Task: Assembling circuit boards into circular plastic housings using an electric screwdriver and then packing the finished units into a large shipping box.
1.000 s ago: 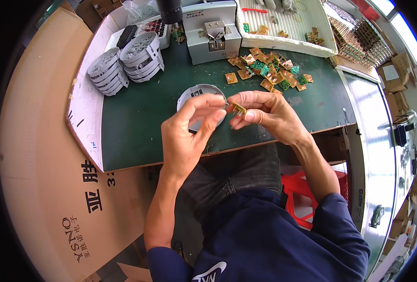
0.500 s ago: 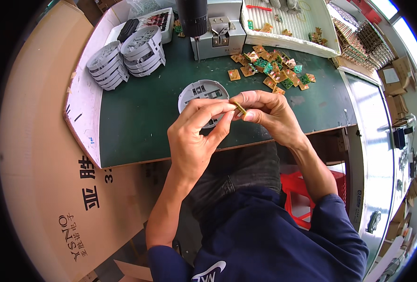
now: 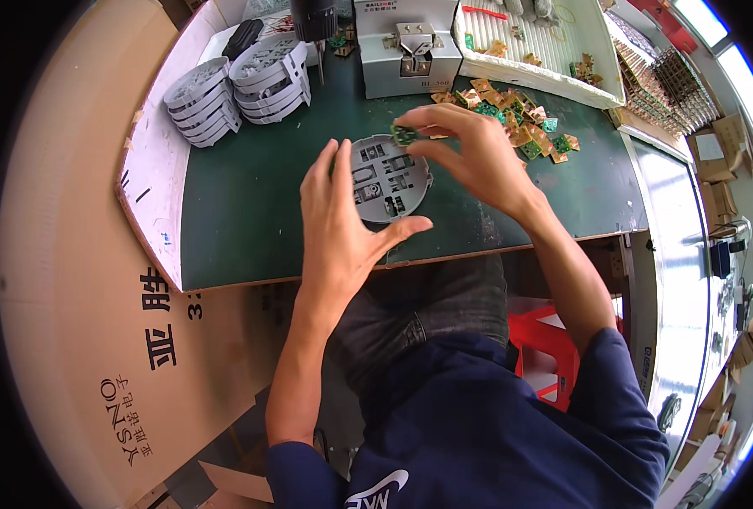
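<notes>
A round grey plastic housing [image 3: 406,188] with several cut-outs lies on the green tabletop in front of me. My right hand [image 3: 482,157] pinches a small green circuit board [image 3: 404,135] between thumb and fingers, over the housing's far rim. At the housing's left edge is my left hand [image 3: 335,220], its thumb and fingers spread and nothing in them. It hides part of the left rim; whether it touches the housing I cannot tell.
Beyond my right hand lies a pile of small circuit boards [image 3: 525,136]. Two stacks of grey housings [image 3: 198,106] stand at the back left. A black electric screwdriver [image 3: 312,21] hangs beside a grey box-shaped machine [image 3: 393,81]. A white tray [image 3: 554,82] is at the back right.
My hands have moved apart. The right one has carried the board away from the left and up over the housing's far rim; the left has let go and opened beside the housing.
</notes>
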The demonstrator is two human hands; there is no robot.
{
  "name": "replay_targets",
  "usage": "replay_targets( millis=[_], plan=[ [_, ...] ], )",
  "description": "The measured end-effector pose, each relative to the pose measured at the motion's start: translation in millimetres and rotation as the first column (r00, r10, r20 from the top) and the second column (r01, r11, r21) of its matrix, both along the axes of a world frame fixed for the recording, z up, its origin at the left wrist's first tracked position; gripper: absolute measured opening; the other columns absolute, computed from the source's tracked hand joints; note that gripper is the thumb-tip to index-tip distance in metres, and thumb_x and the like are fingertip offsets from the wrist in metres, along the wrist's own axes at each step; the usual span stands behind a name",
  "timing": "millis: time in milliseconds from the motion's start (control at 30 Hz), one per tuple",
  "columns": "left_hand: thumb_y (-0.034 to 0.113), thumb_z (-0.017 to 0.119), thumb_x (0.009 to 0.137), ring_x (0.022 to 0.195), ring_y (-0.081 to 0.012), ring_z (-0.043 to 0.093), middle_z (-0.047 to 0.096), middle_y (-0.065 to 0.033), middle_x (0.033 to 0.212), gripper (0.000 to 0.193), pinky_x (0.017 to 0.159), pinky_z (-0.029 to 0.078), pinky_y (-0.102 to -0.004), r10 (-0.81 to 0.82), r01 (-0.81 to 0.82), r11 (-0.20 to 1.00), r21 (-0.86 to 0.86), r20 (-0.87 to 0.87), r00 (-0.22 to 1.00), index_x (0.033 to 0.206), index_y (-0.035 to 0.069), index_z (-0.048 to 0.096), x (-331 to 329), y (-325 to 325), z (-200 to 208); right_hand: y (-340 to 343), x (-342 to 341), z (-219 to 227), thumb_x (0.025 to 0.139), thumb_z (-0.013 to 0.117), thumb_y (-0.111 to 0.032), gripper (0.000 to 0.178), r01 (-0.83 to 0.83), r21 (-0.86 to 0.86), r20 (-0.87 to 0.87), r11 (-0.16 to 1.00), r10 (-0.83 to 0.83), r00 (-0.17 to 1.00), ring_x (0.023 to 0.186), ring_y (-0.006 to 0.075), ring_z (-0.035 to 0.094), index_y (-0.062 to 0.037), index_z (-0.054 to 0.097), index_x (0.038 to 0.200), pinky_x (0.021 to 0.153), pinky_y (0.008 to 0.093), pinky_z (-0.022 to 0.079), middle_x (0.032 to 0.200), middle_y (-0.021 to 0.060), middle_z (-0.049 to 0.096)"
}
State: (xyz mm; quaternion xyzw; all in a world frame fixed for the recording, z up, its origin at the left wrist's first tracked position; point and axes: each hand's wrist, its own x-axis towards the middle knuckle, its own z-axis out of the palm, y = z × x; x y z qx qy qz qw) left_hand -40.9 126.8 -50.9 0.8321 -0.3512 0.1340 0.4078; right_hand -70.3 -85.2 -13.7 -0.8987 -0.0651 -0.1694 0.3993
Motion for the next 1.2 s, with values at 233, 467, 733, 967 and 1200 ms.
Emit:
replay_targets(
  millis=[233,467,733,967,1200],
  plan=[
    [0.044,0.092,0.068,0.133,-0.0395,0.045,0.046,-0.023,0.147,0.106,0.108,0.044,-0.0475,0.018,-0.017,0.999,0.033,-0.047,0.999,0.146,-0.006,0.04,9.4,-11.4,-14.3,8.3,34.1,-21.5,0.087,0.073,-0.011,0.029,-0.129,-0.269,0.109,0.954,0.163,0.981,0.098,0.0354,0.068,-0.0023,0.07,0.115,0.086,0.0416,0.056,0.109,0.016,0.07],
    [0.042,0.092,0.069,0.129,-0.0395,0.05,0.05,-0.0223,0.145,0.097,0.106,0.046,-0.0481,0.036,-0.036,0.999,0.021,0.001,0.999,0.142,-0.004,0.047,8.4,-11.9,-14.4,13.1,34.8,-20.1,0.087,0.073,-0.011,0.029,-0.115,-0.323,0.095,0.939,0.153,0.984,0.099,0.0365,0.068,-0.0019,0.07,0.115,0.087,0.0426,0.055,0.107,0.0163,0.07],
    [0.043,0.088,0.073,0.125,-0.0415,0.049,0.047,-0.0249,0.145,0.088,0.104,0.046,-0.0488,0.046,-0.047,0.994,0.103,0.014,0.999,0.135,-0.009,0.054,7.2,-13.1,-11.8,9.6,30.8,-28.7,0.089,0.072,-0.01,0.036,-0.098,-0.16,0.075,0.982,0.111,0.991,0.105,0.0346,0.069,-0.0025,0.066,0.123,0.088,0.0394,0.057,0.116,0.0171,0.071],
    [0.043,0.085,0.077,0.125,-0.0407,0.05,0.047,-0.0235,0.144,0.085,0.104,0.046,-0.0479,0.052,-0.063,0.983,0.171,0.068,0.996,0.136,-0.009,0.055,7.3,-10.9,-12.3,2.3,20.0,7.5,0.1,0.064,-0.015,0.027,0.156,0.191,0.295,0.969,-0.208,0.933,0.09,0.0141,0.067,-0.0022,0.064,0.123,0.083,0.0273,0.054,0.104,0.0072,0.07],
    [0.047,0.08,0.08,0.127,-0.0392,0.05,0.046,-0.0238,0.145,0.084,0.106,0.045,-0.0469,0.012,-0.029,0.978,0.205,0.087,0.996,0.135,-0.01,0.053,14.7,-9.9,-10.1,6.9,73.5,124.8,0.097,0.056,-0.064,0.088,-0.439,0.226,0.438,0.87,0.311,0.843,0.13,0.0332,0.055,0.0116,0.047,0.141,0.112,0.0408,0.042,0.134,0.0279,0.058]
  ],
)
